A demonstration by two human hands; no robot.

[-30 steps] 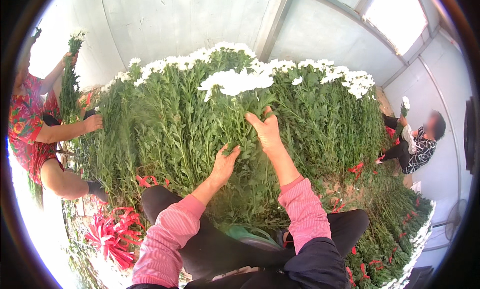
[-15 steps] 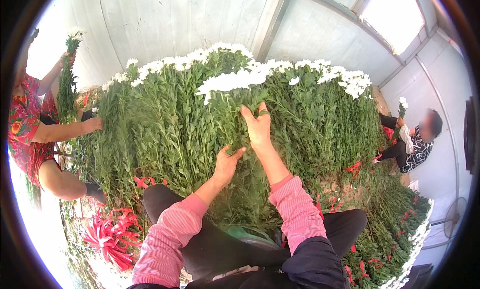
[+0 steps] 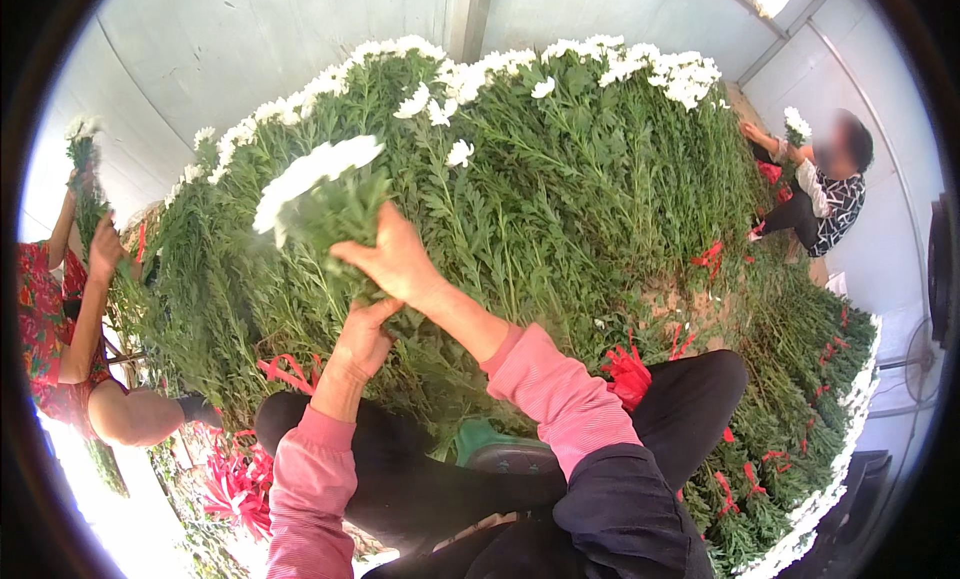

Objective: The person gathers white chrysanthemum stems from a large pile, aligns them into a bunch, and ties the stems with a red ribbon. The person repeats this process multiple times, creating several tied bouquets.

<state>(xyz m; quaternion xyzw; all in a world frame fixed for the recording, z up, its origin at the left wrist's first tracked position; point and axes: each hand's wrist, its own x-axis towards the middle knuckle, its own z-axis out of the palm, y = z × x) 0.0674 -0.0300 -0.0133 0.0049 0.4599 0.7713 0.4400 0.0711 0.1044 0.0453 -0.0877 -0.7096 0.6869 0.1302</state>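
A bunch of white chrysanthemums (image 3: pixel 318 179) with leafy green stems is held up in front of me, tilted so its flower heads point to the upper left. My right hand (image 3: pixel 398 259) closes round the stems just below the heads, thumb toward the left. Lower down, my left hand (image 3: pixel 365 341) grips the same stems, its fingers partly hidden by leaves. Behind the bunch spreads a large heap of cut chrysanthemums (image 3: pixel 520 169), stems toward me and white heads along the far edge.
Red ribbon strips (image 3: pixel 240 484) lie at lower left, and another red bundle (image 3: pixel 628 374) is by my right knee. Tied bunches (image 3: pixel 800 409) line the right side near a fan (image 3: pixel 920 359). One person (image 3: pixel 80 329) works at left, another (image 3: pixel 835 194) at right, both holding flowers.
Both hands have moved left with the bunch, which now leans further left. My view has shifted. The person at left has lifted a hand from the heap to their own bunch.
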